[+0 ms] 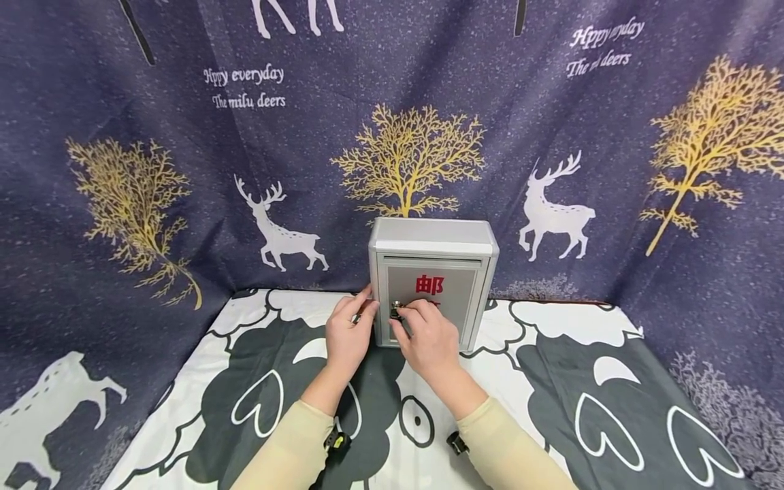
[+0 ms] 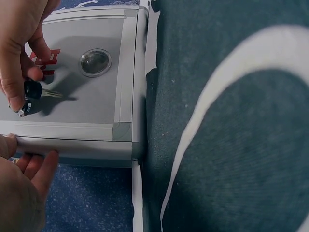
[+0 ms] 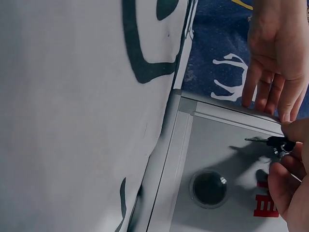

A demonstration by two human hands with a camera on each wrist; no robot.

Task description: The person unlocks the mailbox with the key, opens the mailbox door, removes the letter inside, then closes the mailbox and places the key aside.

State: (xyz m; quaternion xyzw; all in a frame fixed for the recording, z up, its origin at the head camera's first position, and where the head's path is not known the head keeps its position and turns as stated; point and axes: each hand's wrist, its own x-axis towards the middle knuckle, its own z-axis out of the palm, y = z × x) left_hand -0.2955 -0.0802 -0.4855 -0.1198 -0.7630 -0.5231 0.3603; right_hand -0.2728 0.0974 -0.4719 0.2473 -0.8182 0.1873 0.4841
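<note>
A silver-grey mailbox (image 1: 433, 235) with red characters on its door stands upright on the cloth. My left hand (image 1: 348, 337) touches its left side, fingers fairly straight along the side panel and thumb at the front edge. At the lock on the left of the door, my right hand (image 1: 431, 337) pinches a key between thumb and fingers; those fingers partly hide the lock (image 2: 24, 108). A second key (image 2: 50, 93) with a black head hangs there, its bare blade pointing down the door. The door looks closed.
A round clear window (image 3: 209, 189) sits low in the door, and a narrow slot (image 1: 431, 260) runs across its top. Patterned black-and-white cloth (image 1: 269, 381) covers the table. Behind the box hangs a dark blue curtain (image 1: 429, 68) with deer and trees.
</note>
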